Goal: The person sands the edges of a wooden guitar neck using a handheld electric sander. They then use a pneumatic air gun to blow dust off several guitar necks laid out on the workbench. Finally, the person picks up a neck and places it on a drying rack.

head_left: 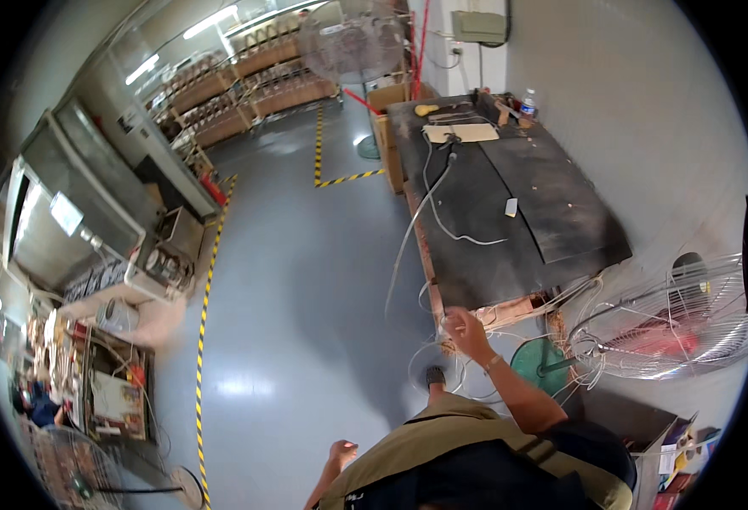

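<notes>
My right hand (467, 333) is at the near left corner of a black-topped workbench (484, 272), its fingers curled together. A pale cable (426, 297) loops down the bench's edge close to those fingers. Whatever they grip, if anything, is too small to make out. Low on the left, my left hand (342, 451) hangs beside my body over the floor, fingers loosely bent and holding nothing I can see. Across the bench top runs a grey-white cord (455, 234), and a second cord (408, 225) droops over its left edge.
On the bench lie a cardboard sheet (476, 133), a small white piece (511, 207) and a plastic bottle (528, 106). A caged fan (680, 331) on a green base (537, 364) stands at right amid loose cables. Another fan (352, 42) stands far ahead. Yellow-black tape (208, 314) marks the floor.
</notes>
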{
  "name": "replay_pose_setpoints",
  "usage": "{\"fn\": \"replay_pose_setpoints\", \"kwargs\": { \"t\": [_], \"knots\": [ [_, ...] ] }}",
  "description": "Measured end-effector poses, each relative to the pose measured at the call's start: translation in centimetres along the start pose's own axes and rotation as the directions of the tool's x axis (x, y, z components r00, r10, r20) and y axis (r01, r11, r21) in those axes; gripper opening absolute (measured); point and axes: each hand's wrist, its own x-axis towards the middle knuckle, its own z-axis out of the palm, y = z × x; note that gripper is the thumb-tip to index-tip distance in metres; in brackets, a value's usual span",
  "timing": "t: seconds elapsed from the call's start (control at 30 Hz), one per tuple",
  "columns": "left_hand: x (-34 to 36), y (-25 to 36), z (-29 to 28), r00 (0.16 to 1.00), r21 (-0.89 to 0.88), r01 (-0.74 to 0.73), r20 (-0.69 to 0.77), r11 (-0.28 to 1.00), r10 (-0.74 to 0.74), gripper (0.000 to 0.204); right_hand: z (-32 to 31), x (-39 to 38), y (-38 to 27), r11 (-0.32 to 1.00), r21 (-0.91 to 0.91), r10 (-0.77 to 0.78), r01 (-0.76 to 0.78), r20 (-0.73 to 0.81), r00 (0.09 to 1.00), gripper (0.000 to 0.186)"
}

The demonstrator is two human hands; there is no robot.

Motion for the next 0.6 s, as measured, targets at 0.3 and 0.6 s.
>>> {"fn": "replay_pose_setpoints", "kwargs": {
  "t": [0.3, 0.6],
  "knots": [
    [5.8, 10.9, 5.5, 0.997, 0.119, -0.067, 0.050, 0.991, 0.062, 0.033, 0.5, 33.1, 12.2, 0.658, 0.684, 0.593, -0.314, -0.214, 0.776, 0.035],
    [3.4, 11.2, 3.1, 0.979, 0.024, 0.052, -0.198, 0.998, -0.047, 0.032, 0.9, 48.5, 17.8, 0.398, 0.758, 0.812, -0.517, -0.029, 0.582, 0.060]
  ]
}}
